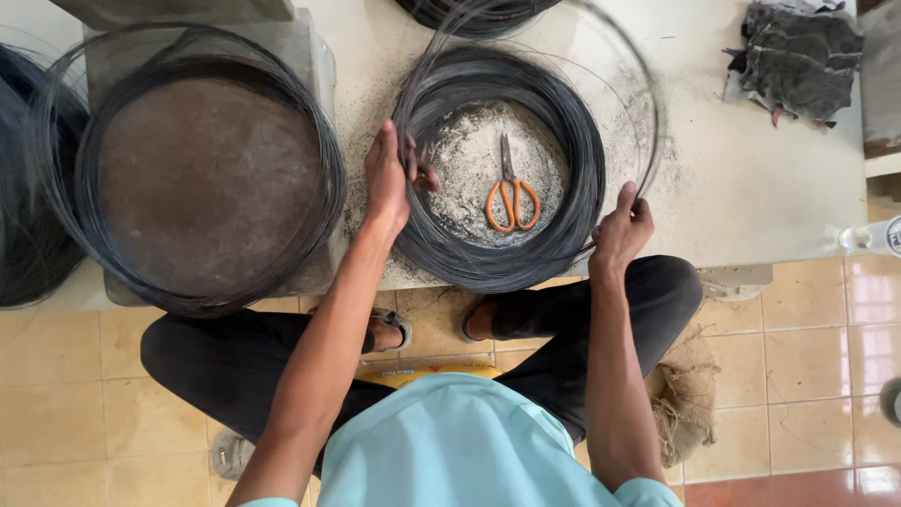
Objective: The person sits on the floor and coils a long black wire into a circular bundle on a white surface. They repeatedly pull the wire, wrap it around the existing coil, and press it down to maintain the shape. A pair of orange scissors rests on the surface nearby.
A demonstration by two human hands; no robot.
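A big coil of dark wire lies flat on the pale table in the middle of the frame, a little above the knees of the person sitting there. The left hand is at the coil's left edge, with its fingers closed around a few strands of wire. The right hand is at the coil's lower right edge and pinches a thin loose loop of wire that rises up and curves over the top of the coil. That loop looks blurred. So the coil sits right between the two hands, and both hands touch it, one on each side. The coil is round, so it has no long side; it spreads from hand to hand across the frame. Inside the ring, on gray dust, lie orange-handled scissors, nearer the right hand but not touched. At the left of the frame a second wire coil rests around a round brown disc, just beside the left hand
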